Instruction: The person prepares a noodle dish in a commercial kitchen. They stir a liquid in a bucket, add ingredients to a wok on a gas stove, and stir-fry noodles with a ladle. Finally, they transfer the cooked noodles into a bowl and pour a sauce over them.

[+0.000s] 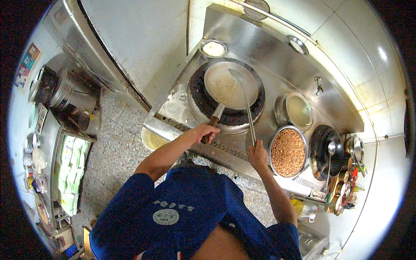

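My left hand [208, 132] is closed around the wooden handle [213, 121] of a wok [213, 70], which sits over the round black stove burner [200, 94]. Cloudy liquid with pale bits fills much of the wok. The long metal handle of a ladle [248, 109] is in my right hand [258, 154], and its head dips into the liquid near the wok's upper right part. Close to the right of that hand stands a metal bowl [270, 162] full of peanuts [288, 152]. What exactly floats in the wok cannot be told.
Behind the burner stands a bowl of white stuff [213, 49]. To the right are a metal pot of cloudy liquid [299, 110], a dark wok [320, 146] with another ladle [331, 149], and seasoning containers [341, 198]. A tap [318, 87] juts from the steel backsplash; a bucket [149, 139] is below left.
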A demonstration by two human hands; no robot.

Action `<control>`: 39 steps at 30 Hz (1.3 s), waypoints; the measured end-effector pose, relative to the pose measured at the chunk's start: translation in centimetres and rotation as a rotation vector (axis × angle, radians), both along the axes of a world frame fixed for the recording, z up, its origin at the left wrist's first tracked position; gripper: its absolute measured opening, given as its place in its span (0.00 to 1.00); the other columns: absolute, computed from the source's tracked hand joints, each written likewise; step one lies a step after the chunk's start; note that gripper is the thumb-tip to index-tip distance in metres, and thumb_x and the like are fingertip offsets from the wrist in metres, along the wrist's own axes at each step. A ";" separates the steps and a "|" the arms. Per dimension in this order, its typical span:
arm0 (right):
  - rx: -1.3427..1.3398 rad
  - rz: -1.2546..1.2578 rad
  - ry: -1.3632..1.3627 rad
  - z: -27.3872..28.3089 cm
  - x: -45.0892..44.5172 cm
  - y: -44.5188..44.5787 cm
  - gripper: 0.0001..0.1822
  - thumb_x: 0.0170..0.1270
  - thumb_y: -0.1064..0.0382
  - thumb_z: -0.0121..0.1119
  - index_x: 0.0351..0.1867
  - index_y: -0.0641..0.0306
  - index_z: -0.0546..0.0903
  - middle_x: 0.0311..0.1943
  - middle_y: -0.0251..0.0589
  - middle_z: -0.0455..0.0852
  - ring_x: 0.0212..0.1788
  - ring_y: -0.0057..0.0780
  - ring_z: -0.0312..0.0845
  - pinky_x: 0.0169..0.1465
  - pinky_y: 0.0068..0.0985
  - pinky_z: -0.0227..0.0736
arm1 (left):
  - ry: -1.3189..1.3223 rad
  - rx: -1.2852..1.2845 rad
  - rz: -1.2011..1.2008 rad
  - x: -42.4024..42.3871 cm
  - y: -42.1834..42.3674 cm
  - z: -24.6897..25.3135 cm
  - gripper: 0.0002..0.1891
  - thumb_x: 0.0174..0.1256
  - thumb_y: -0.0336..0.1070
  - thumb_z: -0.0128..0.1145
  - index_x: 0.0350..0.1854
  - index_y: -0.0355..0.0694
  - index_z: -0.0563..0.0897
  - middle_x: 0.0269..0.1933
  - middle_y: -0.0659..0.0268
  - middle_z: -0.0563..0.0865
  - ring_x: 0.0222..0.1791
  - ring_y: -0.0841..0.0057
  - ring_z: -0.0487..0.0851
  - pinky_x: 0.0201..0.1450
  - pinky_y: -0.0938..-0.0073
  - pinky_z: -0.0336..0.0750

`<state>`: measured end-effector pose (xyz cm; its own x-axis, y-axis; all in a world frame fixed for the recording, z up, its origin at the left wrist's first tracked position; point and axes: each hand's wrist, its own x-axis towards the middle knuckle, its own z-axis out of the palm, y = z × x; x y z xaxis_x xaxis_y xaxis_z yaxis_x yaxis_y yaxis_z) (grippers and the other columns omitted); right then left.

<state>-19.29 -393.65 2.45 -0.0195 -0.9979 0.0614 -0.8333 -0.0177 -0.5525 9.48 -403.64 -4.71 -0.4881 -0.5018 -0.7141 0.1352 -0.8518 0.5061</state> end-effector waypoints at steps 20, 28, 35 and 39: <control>-0.041 0.167 0.405 0.0 0.0 -3.3 0.18 0.73 0.53 0.47 0.42 0.71 0.71 0.26 0.66 0.82 0.31 0.66 0.80 0.35 0.56 0.74 | 0.110 -0.056 -0.089 1.7 0.1 -2.5 0.14 0.62 0.37 0.64 0.21 0.45 0.73 0.19 0.71 0.74 0.16 0.79 0.72 0.19 0.71 0.69; 0.125 -0.139 0.050 -1.7 0.2 -6.8 0.24 0.75 0.48 0.44 0.41 0.73 0.74 0.35 0.70 0.82 0.41 0.70 0.78 0.44 0.58 0.70 | -0.015 -0.044 -0.066 1.5 -0.1 -2.5 0.14 0.64 0.36 0.62 0.21 0.46 0.72 0.18 0.73 0.73 0.15 0.81 0.70 0.19 0.72 0.69; 0.561 -0.184 -0.640 -6.6 -3.1 -12.1 0.23 0.76 0.46 0.45 0.46 0.68 0.73 0.23 0.48 0.78 0.20 0.43 0.72 0.23 0.41 0.67 | -0.016 -0.059 -0.124 0.8 -0.7 -1.1 0.13 0.63 0.36 0.62 0.21 0.47 0.73 0.18 0.73 0.72 0.15 0.81 0.71 0.20 0.71 0.71; 1.242 -0.209 -1.473 -3.0 -1.2 -12.8 0.22 0.77 0.41 0.43 0.38 0.57 0.74 0.18 0.24 0.66 0.14 0.12 0.54 0.15 0.16 0.51 | -0.009 -0.062 -0.127 2.1 -0.5 -1.3 0.13 0.61 0.35 0.63 0.21 0.46 0.73 0.19 0.72 0.73 0.16 0.81 0.71 0.20 0.72 0.70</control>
